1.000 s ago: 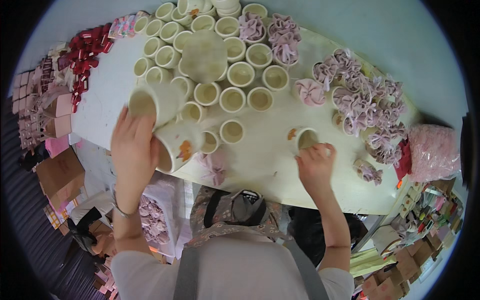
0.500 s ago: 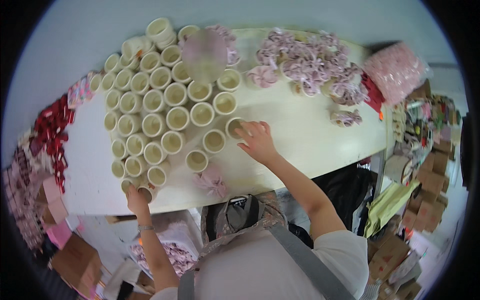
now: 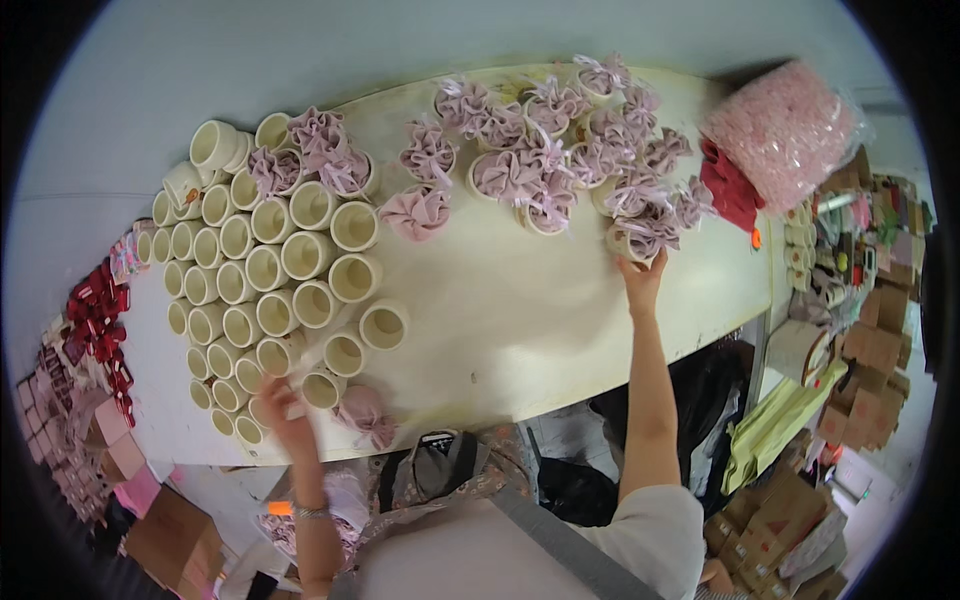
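Note:
Many cream cups [image 3: 305, 255] stand in packed rows on the left half of the white table [image 3: 490, 330], most with open tops. My left hand [image 3: 290, 415], smeared by motion, is over the front cups, near a cup [image 3: 322, 388]; whether it holds anything is unclear. On the right, my right hand [image 3: 641, 280] grips the near side of a cream cup [image 3: 625, 243] topped with a gathered mauve pouch [image 3: 650, 228]. Beside it is a cluster of similar cups with ribboned pouches [image 3: 540, 170]. A pink pouch [image 3: 368, 415] lies at the front edge.
A clear bag of pink filling [image 3: 785, 135] and a red cloth [image 3: 730, 188] sit at the table's right end. Red boxes [image 3: 98, 305] are stacked off the left end. Cardboard boxes [image 3: 175, 530] stand on the floor, and a bag [image 3: 440, 465] is at the front edge.
My right hand has left an open cup and moved right, onto a pouch-topped cup. My left hand has shifted off the front-left cups. The view has turned, so the table appears displaced.

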Action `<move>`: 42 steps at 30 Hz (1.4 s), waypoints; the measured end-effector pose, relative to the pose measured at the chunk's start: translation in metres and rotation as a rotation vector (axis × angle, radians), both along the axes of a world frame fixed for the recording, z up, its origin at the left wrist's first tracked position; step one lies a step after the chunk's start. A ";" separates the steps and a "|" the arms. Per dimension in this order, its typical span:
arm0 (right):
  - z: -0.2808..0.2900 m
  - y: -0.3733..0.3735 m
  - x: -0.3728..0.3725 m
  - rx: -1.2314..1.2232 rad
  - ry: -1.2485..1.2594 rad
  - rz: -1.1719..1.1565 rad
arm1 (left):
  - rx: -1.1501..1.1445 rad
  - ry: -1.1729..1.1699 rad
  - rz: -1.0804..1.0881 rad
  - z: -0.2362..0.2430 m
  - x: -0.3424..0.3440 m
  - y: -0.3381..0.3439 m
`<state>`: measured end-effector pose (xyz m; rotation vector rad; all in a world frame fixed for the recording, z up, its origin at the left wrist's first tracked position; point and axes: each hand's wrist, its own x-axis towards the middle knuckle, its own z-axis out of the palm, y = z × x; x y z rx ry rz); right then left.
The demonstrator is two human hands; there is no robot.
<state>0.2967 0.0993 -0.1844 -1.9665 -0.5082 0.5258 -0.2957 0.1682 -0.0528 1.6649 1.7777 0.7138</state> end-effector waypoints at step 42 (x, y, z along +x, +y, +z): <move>-0.018 0.183 -0.193 0.232 -0.167 0.199 | 0.012 -0.849 0.369 -0.128 0.304 0.252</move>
